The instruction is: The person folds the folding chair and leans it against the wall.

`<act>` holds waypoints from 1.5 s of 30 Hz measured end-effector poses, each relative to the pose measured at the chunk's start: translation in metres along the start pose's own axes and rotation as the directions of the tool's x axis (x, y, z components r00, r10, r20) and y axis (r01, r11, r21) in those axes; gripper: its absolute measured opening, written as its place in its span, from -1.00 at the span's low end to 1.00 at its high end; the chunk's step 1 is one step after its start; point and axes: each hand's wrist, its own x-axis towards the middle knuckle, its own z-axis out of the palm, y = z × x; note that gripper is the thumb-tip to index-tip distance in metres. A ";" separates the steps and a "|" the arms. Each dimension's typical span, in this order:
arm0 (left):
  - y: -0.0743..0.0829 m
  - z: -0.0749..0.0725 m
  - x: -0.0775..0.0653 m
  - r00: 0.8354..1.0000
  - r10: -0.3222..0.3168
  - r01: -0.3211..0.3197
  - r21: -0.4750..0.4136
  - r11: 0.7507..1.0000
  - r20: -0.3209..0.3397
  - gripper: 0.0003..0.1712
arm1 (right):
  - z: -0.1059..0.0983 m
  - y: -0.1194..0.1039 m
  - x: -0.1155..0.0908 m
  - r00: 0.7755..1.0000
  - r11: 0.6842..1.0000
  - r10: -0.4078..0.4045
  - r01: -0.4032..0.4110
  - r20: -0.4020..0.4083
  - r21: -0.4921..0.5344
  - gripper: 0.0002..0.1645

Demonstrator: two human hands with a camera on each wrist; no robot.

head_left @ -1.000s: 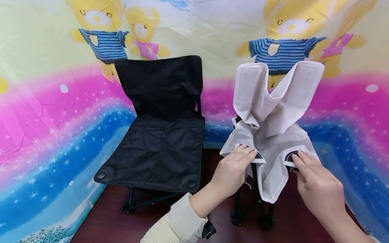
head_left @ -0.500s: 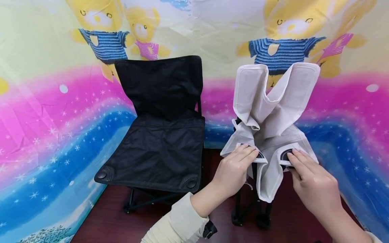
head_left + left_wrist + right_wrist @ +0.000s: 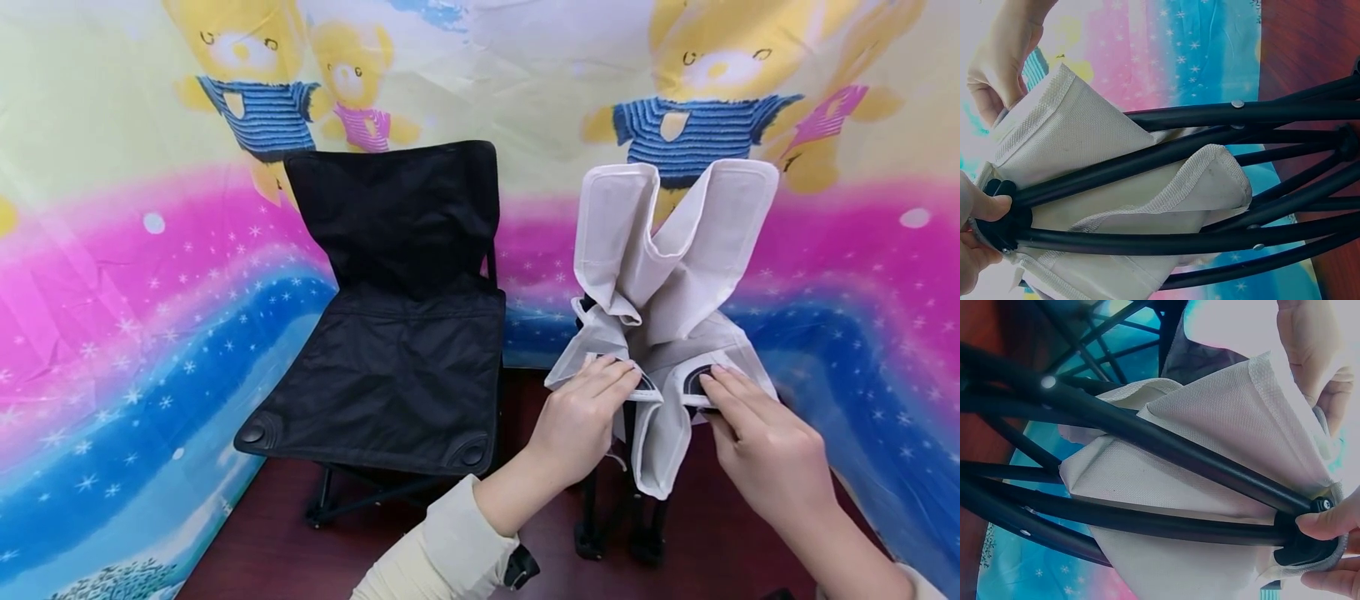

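Observation:
An off-white folding chair [image 3: 675, 292] stands half collapsed, its seat cloth creased into a deep fold. My left hand [image 3: 573, 421] grips the front left seat corner, fingers over the dark corner patch. From below, its thumb presses a black plastic joint [image 3: 1000, 215], as the left wrist view shows. My right hand [image 3: 772, 446] holds the front right corner likewise, thumb against the other black joint [image 3: 1304, 540] in the right wrist view. Black frame tubes [image 3: 1179, 450] run from the joints and cross beneath the cloth. The two front corners stand a short way apart.
Close on the left stands a black folding chair [image 3: 390, 375], fully spread. Both chairs are on a dark red-brown wooden surface [image 3: 360, 550]. A colourful backdrop cloth [image 3: 540, 108] printed with bears hangs behind and along both sides.
My right hand has moved left with its seat corner, bringing the front corners nearer and narrowing the off-white chair. My left hand has stayed nearly still. The black chair has not moved.

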 end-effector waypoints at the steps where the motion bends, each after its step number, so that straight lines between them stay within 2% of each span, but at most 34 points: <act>1: 0.000 0.000 0.000 1.000 -0.002 0.002 0.000 1.000 0.000 -0.63 | 0.000 0.000 0.000 1.000 1.000 0.001 -0.001 0.003 0.002 -0.43; 5: 0.000 0.001 0.000 1.000 -0.007 0.007 -0.007 1.000 0.007 -0.63 | 0.002 0.000 0.001 1.000 1.000 -0.004 0.004 -0.004 0.012 -0.43; 12: -0.001 0.001 0.001 1.000 -0.018 0.019 -0.070 0.997 0.014 -0.65 | 0.003 -0.002 0.003 1.000 1.000 -0.009 0.009 0.000 0.023 -0.43; 28: -0.002 0.002 0.006 1.000 0.003 -0.001 -0.068 0.998 0.021 -0.66 | 0.006 -0.003 0.008 0.999 0.999 -0.033 0.033 0.004 0.029 -0.46; 36: -0.006 0.006 0.008 1.000 0.008 -0.005 -0.150 0.989 0.016 -0.65 | 0.007 -0.003 0.009 0.999 0.998 -0.046 0.045 0.007 0.039 -0.45; 45: -0.007 0.007 0.009 0.999 0.028 -0.024 -0.140 0.990 0.023 -0.66 | 0.009 -0.003 0.009 0.999 0.998 -0.035 0.033 0.029 0.050 -0.43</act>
